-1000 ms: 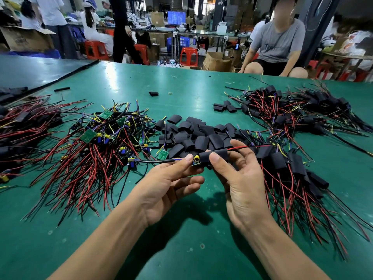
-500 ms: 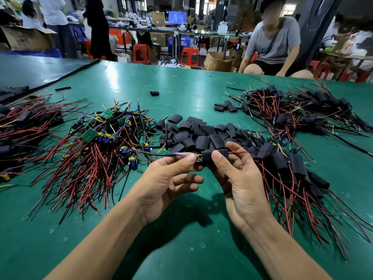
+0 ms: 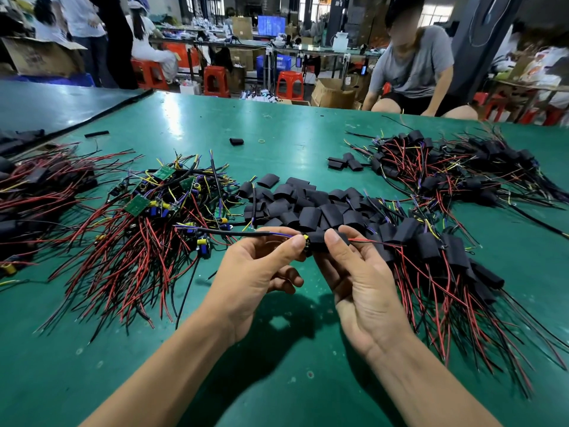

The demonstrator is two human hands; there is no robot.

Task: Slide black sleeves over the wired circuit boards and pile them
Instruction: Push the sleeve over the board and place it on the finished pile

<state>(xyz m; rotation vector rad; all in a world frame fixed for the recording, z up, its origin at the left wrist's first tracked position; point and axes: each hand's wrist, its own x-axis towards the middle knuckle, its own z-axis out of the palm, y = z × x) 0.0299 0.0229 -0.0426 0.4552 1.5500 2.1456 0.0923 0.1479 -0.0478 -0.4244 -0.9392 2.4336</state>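
Above the green table (image 3: 277, 380) I hold one wired circuit board between both hands. My left hand (image 3: 261, 272) pinches its yellow-capped end and the black cable running off to the left. My right hand (image 3: 360, 282) pinches the black sleeve (image 3: 317, 240) that covers the board; red wires leave it to the right. Just beyond lies a heap of loose black sleeves (image 3: 308, 204). Bare green boards with red wires (image 3: 147, 217) are heaped at the left. Sleeved boards are piled to my right (image 3: 437, 251).
A second pile of sleeved boards (image 3: 462, 171) lies at the far right, and another dark bundle (image 3: 37, 186) at the left edge. One stray sleeve (image 3: 236, 141) lies further back. A person in a grey shirt (image 3: 412, 66) sits across the table.
Both hands lifted slightly with the board. The sleeve has slid further left over the board, up against the yellow cap by my left thumb.
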